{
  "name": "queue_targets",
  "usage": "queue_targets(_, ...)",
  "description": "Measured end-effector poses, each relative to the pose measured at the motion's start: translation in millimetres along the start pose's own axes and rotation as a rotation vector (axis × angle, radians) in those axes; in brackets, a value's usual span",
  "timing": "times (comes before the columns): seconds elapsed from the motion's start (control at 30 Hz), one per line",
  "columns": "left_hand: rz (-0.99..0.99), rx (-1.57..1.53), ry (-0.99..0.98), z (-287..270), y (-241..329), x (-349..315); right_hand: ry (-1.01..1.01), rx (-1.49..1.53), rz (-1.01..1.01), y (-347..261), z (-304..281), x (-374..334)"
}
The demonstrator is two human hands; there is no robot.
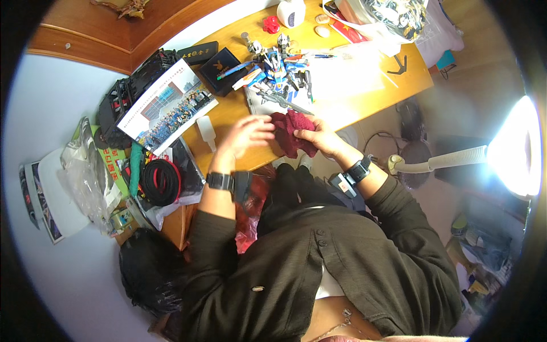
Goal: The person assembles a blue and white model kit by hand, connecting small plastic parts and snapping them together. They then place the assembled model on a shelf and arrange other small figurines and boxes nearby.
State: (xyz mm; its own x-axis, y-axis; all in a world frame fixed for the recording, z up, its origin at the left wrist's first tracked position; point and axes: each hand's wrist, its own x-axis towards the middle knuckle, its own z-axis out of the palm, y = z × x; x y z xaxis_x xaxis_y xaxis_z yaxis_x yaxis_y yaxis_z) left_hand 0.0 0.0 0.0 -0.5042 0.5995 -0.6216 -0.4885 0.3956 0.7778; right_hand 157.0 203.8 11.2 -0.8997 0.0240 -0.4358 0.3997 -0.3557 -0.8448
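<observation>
A dark red cloth (292,134), crumpled and thick, is held over the table's near edge. My right hand (326,138) grips its right side, thumb on top. My left hand (249,135) is open beside its left edge, fingers stretched toward it; I cannot tell whether they touch it. Just beyond the cloth stands a blue and white robot model (277,69) with several loose parts and pens around it. A long grey model piece (279,101) points toward the cloth.
Left on the wooden table (370,105) lie a group photo (168,108), a black box (222,71), a white bottle (206,132) and a coiled black belt (160,181). A bright lamp (515,149) on a flexible neck stands right. A white round container (292,12) sits far back.
</observation>
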Motion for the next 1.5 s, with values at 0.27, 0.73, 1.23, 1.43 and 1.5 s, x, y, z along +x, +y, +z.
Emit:
queue_targets(0.27, 0.698, 0.439, 0.229, -23, 6, 118, 0.095, -0.010, -0.027, 13, 3, -3)
queue_targets(0.73, 0.513, 1.173, 0.335, -25, -18, 178, 0.142, 0.187, 0.018, 27, -10, -25)
queue_targets(1.23, -0.144, 0.991, 0.608, 40, 15, 91, 0.469, 0.082, -0.252, -3, -57, -2)
queue_targets(1.43, 0.024, 0.792, 0.617, 36, -2, 86, 0.473, 0.077, -0.397, 46, -49, 20)
queue_targets(1.5, 0.443, 0.800, 0.931, 55, -24, 79, 0.631, -0.083, -0.371, 64, -37, 40)
